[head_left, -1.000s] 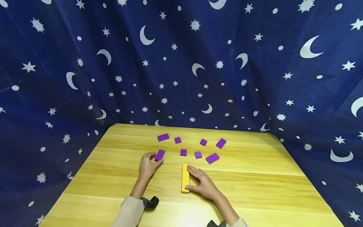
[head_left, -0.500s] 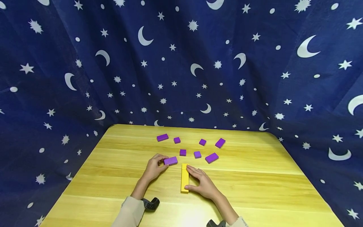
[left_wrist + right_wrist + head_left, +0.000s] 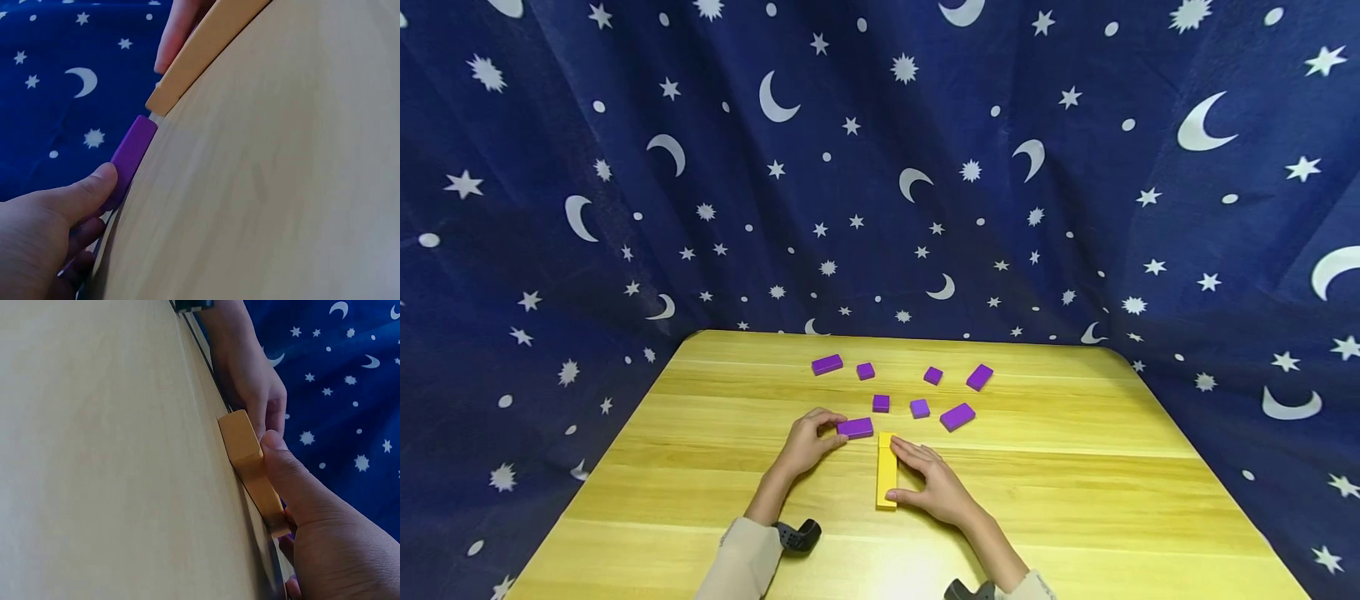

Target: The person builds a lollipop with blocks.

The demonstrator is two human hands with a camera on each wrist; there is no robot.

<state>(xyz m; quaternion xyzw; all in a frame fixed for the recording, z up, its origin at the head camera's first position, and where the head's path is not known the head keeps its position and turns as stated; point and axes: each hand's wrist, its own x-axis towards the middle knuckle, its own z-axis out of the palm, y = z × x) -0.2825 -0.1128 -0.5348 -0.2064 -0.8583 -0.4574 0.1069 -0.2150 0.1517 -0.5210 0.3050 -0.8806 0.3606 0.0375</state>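
My left hand (image 3: 806, 444) pinches one end of an oblong purple block (image 3: 855, 428), thumb along its near side. The block lies crosswise, its free end pointing right toward a long yellow block (image 3: 887, 479). A gap shows between the two in the head view. A seam near the far end of the yellow bar sets off a short yellow piece (image 3: 886, 439). My right hand (image 3: 938, 487) rests against the bar's right side, fingers fairly straight and spread from the thumb. Its thumb touches near the front end and its fingertips the far end. The right wrist view shows the thumb (image 3: 274, 440) against the yellow block.
Beyond the hands, several purple blocks lie scattered on the wooden table (image 3: 1075, 483). Small ones include a cube-like block (image 3: 882, 403) and another (image 3: 920, 408); an oblong block (image 3: 957, 417) lies to the right. A dark blue star-and-moon cloth (image 3: 880, 167) hangs behind the table.
My left hand has brought the purple block right and nearer, turning it from slanted to crosswise, with only a slight shift in the last half second. The right hand stays at the yellow bar.
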